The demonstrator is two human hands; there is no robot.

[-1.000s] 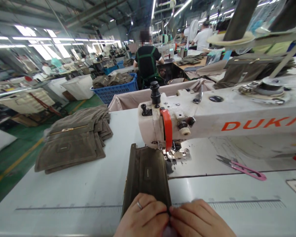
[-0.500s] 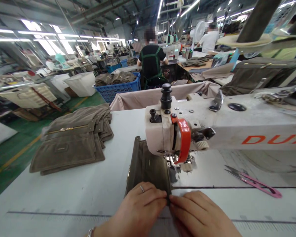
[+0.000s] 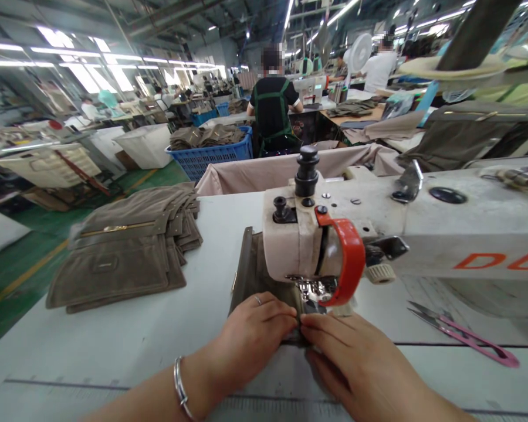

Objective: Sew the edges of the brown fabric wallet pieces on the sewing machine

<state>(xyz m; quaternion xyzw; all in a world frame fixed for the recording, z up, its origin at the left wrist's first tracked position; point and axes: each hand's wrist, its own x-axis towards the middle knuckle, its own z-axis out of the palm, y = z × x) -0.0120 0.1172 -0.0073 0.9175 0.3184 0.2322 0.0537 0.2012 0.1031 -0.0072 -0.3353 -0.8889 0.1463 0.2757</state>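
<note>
An olive-brown fabric bag panel (image 3: 249,275) lies on the white table, its right edge under the presser foot (image 3: 313,290) of a sewing machine (image 3: 286,243). My left hand (image 3: 255,331), wearing a ring, lies across the panel with its fingertips pinching the near right edge. Close against it, my right hand (image 3: 356,354) pinches the same edge from the right, thumb tucked below. Both hands are just in front of the presser foot. The needle is hidden, and my left hand covers the panel's middle.
Stacked olive-brown bag panels (image 3: 123,252) lie at the left. Pink-handled thread snips (image 3: 470,340) rest right of my right hand. A ruler scale (image 3: 66,383) runs along the table's front. Beyond are a pink cloth-lined bin (image 3: 246,173), a blue basket (image 3: 211,158) and a seated person (image 3: 273,108).
Both hands have moved forward, closer to the presser foot, and the panel has slid away from me beneath it. The view has shifted slightly.
</note>
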